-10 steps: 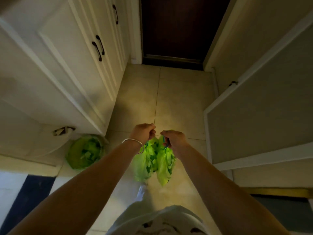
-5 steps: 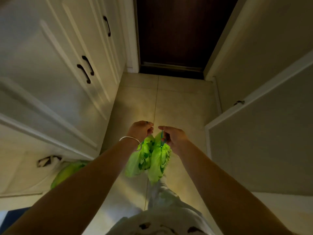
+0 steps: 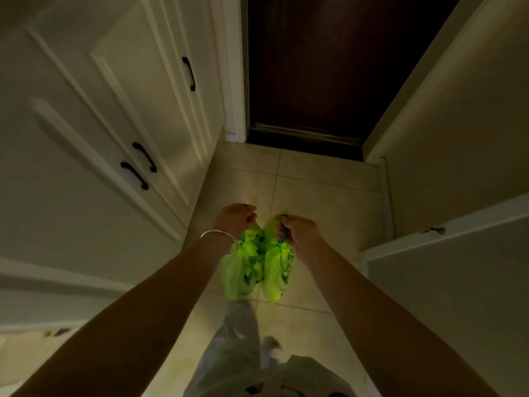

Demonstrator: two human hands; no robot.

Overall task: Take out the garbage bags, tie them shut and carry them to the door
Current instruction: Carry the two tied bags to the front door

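Two small bright green garbage bags hang side by side in front of me above the tiled floor. My left hand (image 3: pixel 236 217), with a silver bangle on the wrist, is closed on the top of the left garbage bag (image 3: pixel 243 266). My right hand (image 3: pixel 299 233) grips the top of the right garbage bag (image 3: pixel 277 267) by a blue drawstring. The bags touch each other. A dark brown door (image 3: pixel 323 67) stands shut straight ahead at the end of the short hallway.
White cabinets with black handles (image 3: pixel 138 169) line the left side. A pale wall (image 3: pixel 458 124) and a white-framed panel (image 3: pixel 446 282) close in the right. The beige tiled floor (image 3: pixel 315 196) runs to the door's threshold. My leg and foot (image 3: pixel 272 352) show below.
I have walked forward along the hallway; the door and cabinets are closer. A third green bag on the floor at the left has dropped out of view. Both hands still hold the bags.
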